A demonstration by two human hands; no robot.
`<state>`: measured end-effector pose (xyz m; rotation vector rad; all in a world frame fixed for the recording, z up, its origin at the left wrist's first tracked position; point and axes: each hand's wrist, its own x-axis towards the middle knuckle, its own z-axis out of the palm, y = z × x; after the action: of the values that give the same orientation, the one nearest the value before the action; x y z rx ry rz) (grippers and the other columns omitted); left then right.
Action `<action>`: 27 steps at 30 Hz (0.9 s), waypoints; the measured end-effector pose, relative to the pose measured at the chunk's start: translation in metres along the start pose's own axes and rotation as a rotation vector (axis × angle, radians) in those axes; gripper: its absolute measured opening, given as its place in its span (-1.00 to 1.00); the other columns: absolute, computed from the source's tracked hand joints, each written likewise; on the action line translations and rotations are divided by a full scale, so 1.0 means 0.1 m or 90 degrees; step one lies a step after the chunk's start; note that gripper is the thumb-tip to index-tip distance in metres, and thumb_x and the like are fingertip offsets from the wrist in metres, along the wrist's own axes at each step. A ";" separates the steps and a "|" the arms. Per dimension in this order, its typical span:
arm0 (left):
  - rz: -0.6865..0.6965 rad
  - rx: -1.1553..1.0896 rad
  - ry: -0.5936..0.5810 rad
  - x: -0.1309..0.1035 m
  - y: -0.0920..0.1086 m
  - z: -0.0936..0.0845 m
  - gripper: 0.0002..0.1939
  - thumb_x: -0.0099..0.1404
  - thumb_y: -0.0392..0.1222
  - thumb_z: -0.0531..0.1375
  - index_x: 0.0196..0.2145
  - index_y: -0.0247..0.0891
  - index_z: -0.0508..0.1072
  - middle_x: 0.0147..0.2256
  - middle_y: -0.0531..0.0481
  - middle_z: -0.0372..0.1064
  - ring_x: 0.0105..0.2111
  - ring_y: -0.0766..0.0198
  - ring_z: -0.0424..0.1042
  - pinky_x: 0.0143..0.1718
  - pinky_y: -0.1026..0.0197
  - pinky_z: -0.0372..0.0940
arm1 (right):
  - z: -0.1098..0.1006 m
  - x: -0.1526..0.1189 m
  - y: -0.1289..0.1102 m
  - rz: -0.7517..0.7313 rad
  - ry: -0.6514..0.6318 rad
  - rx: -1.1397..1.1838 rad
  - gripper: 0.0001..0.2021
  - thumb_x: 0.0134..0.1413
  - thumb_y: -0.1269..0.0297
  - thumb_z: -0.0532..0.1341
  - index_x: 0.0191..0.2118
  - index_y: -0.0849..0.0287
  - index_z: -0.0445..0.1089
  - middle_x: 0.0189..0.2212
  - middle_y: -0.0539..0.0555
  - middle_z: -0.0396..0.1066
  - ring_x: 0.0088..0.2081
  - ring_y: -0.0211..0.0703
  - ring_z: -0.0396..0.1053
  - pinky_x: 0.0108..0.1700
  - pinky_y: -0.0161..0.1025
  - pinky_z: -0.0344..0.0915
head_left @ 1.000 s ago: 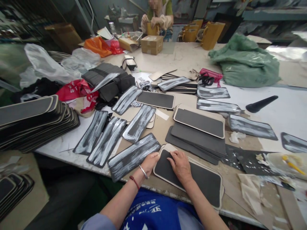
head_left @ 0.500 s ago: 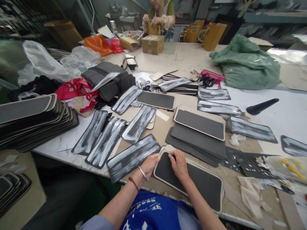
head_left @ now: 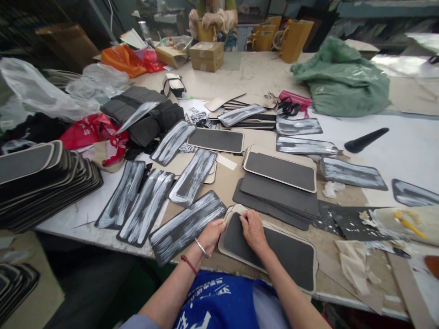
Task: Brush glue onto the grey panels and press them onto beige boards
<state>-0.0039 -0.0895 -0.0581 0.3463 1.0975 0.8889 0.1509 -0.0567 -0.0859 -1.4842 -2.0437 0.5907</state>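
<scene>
Black panel [head_left: 291,258], beige-rimmed, lies at table's [head_left: 267,73] near edge. Left hand [head_left: 211,235] grips its left end; right hand [head_left: 254,230] rests on top, fingers curled, cannot tell whether pinching anything. White-smeared strip [head_left: 187,227] just left. Dark sheets [head_left: 281,195] stacked beyond. Far side: 1 co-worker [head_left: 227,23], both hands at yellow item [head_left: 206,34].

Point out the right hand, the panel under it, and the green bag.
Right hand [head_left: 254,231]: head view, back of hand.
Panel [head_left: 292,256]: head view, dark face.
Green bag [head_left: 347,83]: head view, crumpled middle.
</scene>
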 end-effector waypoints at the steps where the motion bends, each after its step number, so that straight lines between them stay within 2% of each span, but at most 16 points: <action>1: -0.002 0.002 -0.002 0.00 0.01 0.00 -0.66 -0.15 -0.04 0.34 -0.51 -0.35 0.39 -0.60 0.01 0.39 -0.56 0.31 0.36 -0.46 0.28 0.19 | 0.00 0.00 0.00 -0.001 -0.003 -0.001 -0.87 0.14 0.35 -0.02 -0.42 0.14 0.14 -0.44 0.04 0.22 -0.34 -0.14 0.15 -0.26 -0.22 0.09; 5: -0.010 0.017 0.001 -0.03 0.04 0.02 -0.69 -0.12 -0.07 0.32 -0.48 -0.35 0.39 -0.57 0.01 0.40 -0.54 0.31 0.37 -0.43 0.27 0.20 | -0.01 0.00 -0.02 -0.004 -0.012 -0.014 -0.89 0.14 0.35 0.01 -0.41 0.15 0.16 -0.43 0.04 0.24 -0.32 -0.13 0.15 -0.25 -0.22 0.07; 10: -0.006 0.077 0.009 -0.03 0.04 0.03 -0.67 -0.09 -0.04 0.28 -0.43 -0.35 0.40 -0.56 0.00 0.40 -0.52 0.27 0.39 -0.41 0.24 0.23 | -0.01 -0.01 -0.08 -0.005 -0.014 -0.098 -0.90 0.14 0.36 0.03 -0.40 0.15 0.19 -0.40 0.05 0.25 -0.29 -0.12 0.14 -0.27 -0.23 0.05; 16: 0.107 0.287 0.112 -0.01 -0.02 0.07 -0.68 0.06 0.07 0.08 -0.48 -0.29 0.32 -0.58 0.08 0.29 -0.51 0.30 0.30 -0.45 0.26 0.20 | 0.01 -0.02 -0.10 -0.013 0.000 -0.141 -0.93 0.14 0.36 0.08 -0.38 0.16 0.21 -0.41 0.04 0.26 -0.31 -0.11 0.13 -0.29 -0.22 0.03; 19: 0.152 0.371 0.161 0.00 -0.06 0.11 -0.72 0.06 0.03 0.10 -0.55 -0.26 0.28 -0.62 0.12 0.21 -0.54 0.32 0.24 -0.49 0.28 0.15 | 0.04 -0.03 -0.10 -0.020 0.014 -0.163 -0.93 0.12 0.37 0.09 -0.39 0.16 0.22 -0.42 0.05 0.26 -0.32 -0.10 0.12 -0.30 -0.21 0.03; 22: 0.193 0.448 0.202 0.02 -0.08 0.14 -0.82 0.05 -0.08 0.11 -0.55 -0.25 0.28 -0.58 0.09 0.24 -0.48 0.27 0.27 -0.41 0.24 0.17 | 0.07 -0.03 -0.12 -0.020 0.029 -0.174 -0.92 0.11 0.36 0.12 -0.41 0.16 0.23 -0.43 0.06 0.27 -0.33 -0.08 0.13 -0.31 -0.19 0.06; 24: 0.213 0.483 0.212 0.03 -0.08 0.15 -0.86 0.06 -0.12 0.08 -0.53 -0.24 0.30 -0.55 0.04 0.29 -0.43 0.21 0.30 -0.35 0.19 0.19 | 0.09 -0.03 -0.15 -0.018 0.038 -0.176 -0.93 0.10 0.36 0.13 -0.40 0.16 0.24 -0.42 0.06 0.29 -0.32 -0.09 0.15 -0.30 -0.19 0.09; 26: 0.224 0.505 0.204 0.04 -0.09 0.14 -0.85 0.06 -0.12 0.05 -0.50 -0.24 0.32 -0.53 0.01 0.33 -0.42 0.18 0.32 -0.34 0.16 0.20 | 0.05 -0.06 -0.17 -0.015 0.050 -0.177 -0.95 0.09 0.35 0.15 -0.30 0.17 0.26 -0.35 0.07 0.31 -0.28 -0.09 0.18 -0.25 -0.19 0.13; 27: 0.226 0.512 0.196 0.05 -0.09 0.13 -0.83 0.07 -0.10 0.05 -0.48 -0.24 0.33 -0.51 0.00 0.34 -0.43 0.17 0.33 -0.34 0.15 0.21 | 0.00 -0.09 -0.16 -0.015 0.062 -0.174 -0.89 0.10 0.35 0.14 -0.22 0.19 0.26 -0.29 0.09 0.32 -0.24 -0.09 0.19 -0.22 -0.19 0.15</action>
<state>0.0127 -0.0894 -0.0611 1.1232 1.6956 0.7867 0.1412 -0.0702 -0.0775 -1.6049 -2.1257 0.2292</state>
